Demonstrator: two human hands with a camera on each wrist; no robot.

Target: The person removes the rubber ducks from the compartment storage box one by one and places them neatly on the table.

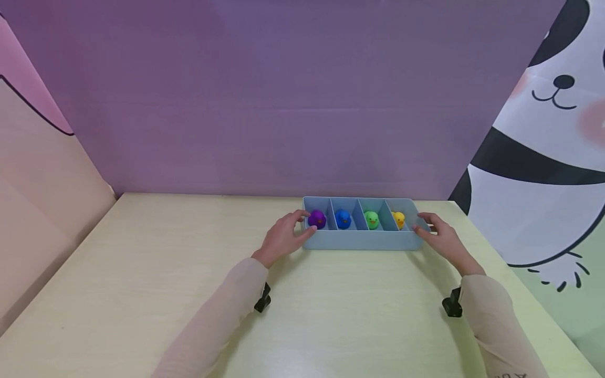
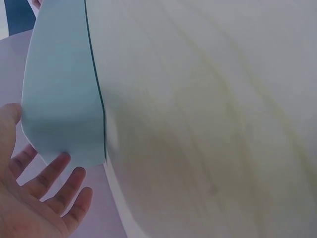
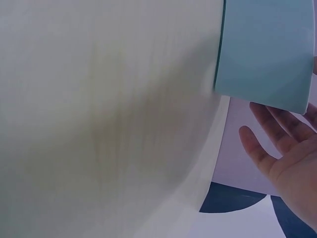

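A light blue tray (image 1: 359,241) with four compartments stands near the far edge of the table. It holds a purple duck (image 1: 316,219), a blue duck (image 1: 342,218), a green duck (image 1: 372,219) and a yellow duck (image 1: 399,219), one in each compartment. My left hand (image 1: 283,237) is at the tray's left end and my right hand (image 1: 439,236) at its right end. In the left wrist view the left hand (image 2: 39,198) has straight, spread fingers beside the tray (image 2: 62,94). The right hand (image 3: 285,153) lies likewise by the tray (image 3: 267,49).
The pale wooden table (image 1: 189,273) stretches wide to the left and toward me. A purple wall (image 1: 283,105) stands just behind the tray. A panda-print panel (image 1: 543,157) closes the right side, and a pink panel (image 1: 38,199) the left.
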